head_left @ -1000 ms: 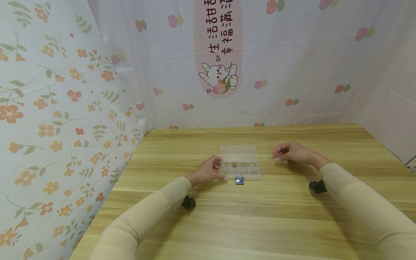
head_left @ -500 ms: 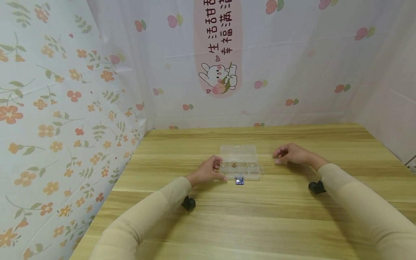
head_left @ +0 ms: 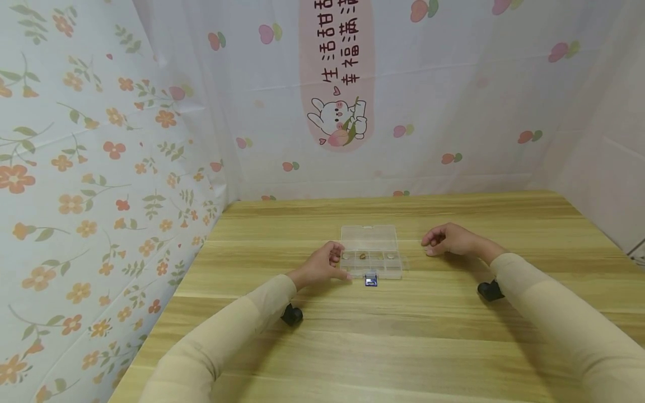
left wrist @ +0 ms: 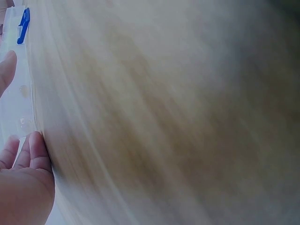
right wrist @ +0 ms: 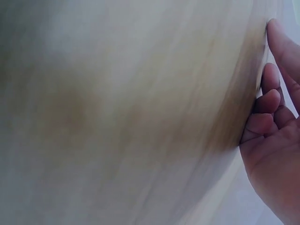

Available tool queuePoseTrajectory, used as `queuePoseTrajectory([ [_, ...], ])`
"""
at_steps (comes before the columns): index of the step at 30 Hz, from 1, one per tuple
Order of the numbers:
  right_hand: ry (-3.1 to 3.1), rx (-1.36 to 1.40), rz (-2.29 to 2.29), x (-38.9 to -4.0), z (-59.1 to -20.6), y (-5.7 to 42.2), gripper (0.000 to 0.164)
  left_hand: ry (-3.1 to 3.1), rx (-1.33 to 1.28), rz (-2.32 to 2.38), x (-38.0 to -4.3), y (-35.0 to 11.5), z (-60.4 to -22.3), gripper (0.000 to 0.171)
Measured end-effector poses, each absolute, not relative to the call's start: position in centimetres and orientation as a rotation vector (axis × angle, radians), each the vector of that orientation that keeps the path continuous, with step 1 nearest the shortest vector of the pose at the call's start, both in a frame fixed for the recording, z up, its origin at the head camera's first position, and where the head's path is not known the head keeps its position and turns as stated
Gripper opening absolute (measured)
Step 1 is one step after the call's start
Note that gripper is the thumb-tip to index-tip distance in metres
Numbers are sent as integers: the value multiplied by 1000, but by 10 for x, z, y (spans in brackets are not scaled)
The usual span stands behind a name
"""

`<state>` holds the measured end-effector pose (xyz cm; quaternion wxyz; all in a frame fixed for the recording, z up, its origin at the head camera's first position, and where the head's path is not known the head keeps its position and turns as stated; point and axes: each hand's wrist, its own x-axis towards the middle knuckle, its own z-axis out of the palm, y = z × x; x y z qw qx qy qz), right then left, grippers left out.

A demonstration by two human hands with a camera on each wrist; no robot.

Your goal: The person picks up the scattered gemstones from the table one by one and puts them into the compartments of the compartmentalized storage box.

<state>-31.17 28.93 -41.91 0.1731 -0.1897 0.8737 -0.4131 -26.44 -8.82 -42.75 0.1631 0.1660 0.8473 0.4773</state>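
A clear plastic compartment box [head_left: 385, 273] lies on the table, its lid [head_left: 369, 237] folded back behind it. A blue latch [head_left: 370, 280] hangs from its front edge. Several small round pieces sit in the back row of compartments; one is a brownish piece [head_left: 362, 256], and their kind is too small to tell. My left hand [head_left: 318, 265] rests at the box's left end, thumb by the front corner, fingers loosely bent along the side. In the left wrist view, its fingers [left wrist: 40, 152] touch or nearly touch the box. My right hand [head_left: 453, 239] hovers low right of the box, loosely curled around nothing visible.
The wood-grain table [head_left: 373, 347] extends around the box. A floral cloth [head_left: 101, 196] hangs at the left, and a patterned curtain [head_left: 453, 112] stands behind the table. Dark wrist cameras sit under both forearms.
My right hand has sunk slightly toward the table. The left hand and the box stay in place.
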Motion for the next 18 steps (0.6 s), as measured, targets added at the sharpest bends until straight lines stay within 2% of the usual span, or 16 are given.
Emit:
queuePoseTrajectory([
  [18,2505,-543,-1151,-310,-420,290,23,2428,440,1344,-262,-86,-424,67],
])
